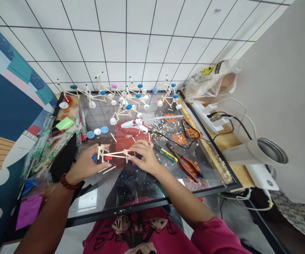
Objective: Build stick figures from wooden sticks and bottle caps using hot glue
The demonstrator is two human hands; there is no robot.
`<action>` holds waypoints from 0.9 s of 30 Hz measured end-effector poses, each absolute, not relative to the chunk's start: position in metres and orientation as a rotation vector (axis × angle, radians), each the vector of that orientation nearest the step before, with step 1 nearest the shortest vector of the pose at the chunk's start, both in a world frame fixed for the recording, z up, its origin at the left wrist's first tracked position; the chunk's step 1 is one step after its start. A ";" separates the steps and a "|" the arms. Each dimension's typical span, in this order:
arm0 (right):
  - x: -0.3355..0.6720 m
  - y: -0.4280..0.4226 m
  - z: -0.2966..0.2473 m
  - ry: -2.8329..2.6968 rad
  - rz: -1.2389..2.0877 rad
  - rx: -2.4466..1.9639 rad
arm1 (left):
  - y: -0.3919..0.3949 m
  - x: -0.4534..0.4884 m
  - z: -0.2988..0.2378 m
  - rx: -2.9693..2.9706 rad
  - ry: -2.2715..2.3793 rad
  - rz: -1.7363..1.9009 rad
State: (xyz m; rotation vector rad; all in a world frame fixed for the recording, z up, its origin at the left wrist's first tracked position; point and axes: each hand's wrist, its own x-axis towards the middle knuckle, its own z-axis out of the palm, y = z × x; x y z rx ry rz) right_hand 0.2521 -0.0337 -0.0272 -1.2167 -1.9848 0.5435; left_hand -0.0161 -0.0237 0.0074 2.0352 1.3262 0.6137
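Shirt (165, 240); stick frame (114, 154) crosswise, black end (98, 151) left.

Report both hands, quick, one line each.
Left hand: closed around one end of the small wooden stick frame, near its black-wrapped bar.
Right hand: thumb and fingers closed on the same frame's other end.

R hand (146, 157) | blk: glue gun (129, 124) fwd, pliers (179, 156) R | free: btwn forearms (180, 194)

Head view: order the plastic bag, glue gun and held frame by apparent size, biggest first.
1. Plastic bag
2. Held frame, by overall span; partly covered
3. Glue gun
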 end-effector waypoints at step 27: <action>0.276 -0.029 -0.026 -2.111 0.552 -1.244 | -0.026 -0.015 0.012 1.911 1.350 0.538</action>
